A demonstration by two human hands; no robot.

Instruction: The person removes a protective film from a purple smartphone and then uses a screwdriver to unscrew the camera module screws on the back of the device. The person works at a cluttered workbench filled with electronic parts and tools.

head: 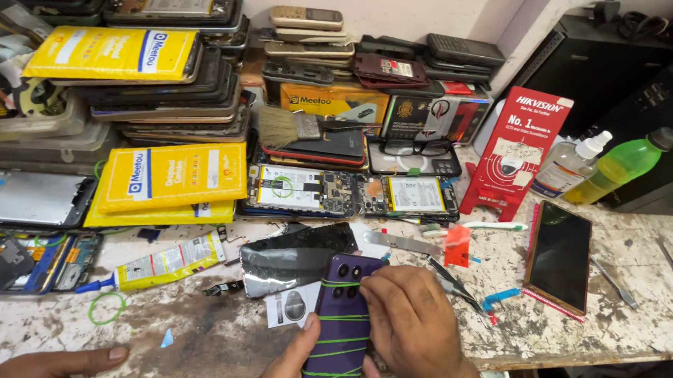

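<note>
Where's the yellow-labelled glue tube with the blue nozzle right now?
The yellow-labelled glue tube lies on the worktable's left side in the head view, below the yellow packets, just above a green rubber band.

Lots cut off or covered at the near edge & sides of the bench.

Purple phone (pixel 342 327): bottom end runs off the near edge, mid part covered by right hand (pixel 414 327). Left hand (pixel 290 363) mostly out of frame, just thumb & palm edge showing under the phone. Another hand (pixel 62 362) near left, cut off at the wrist, can't tell whose. Far-left clear bins (pixel 17 130) cropped by the frame. Opened phones (pixel 351 194) mid-bench: parts too small to make out. Tweezers (pixel 454 283) partly behind the right hand. Dark box (pixel 649 83) far right cut off.
</note>
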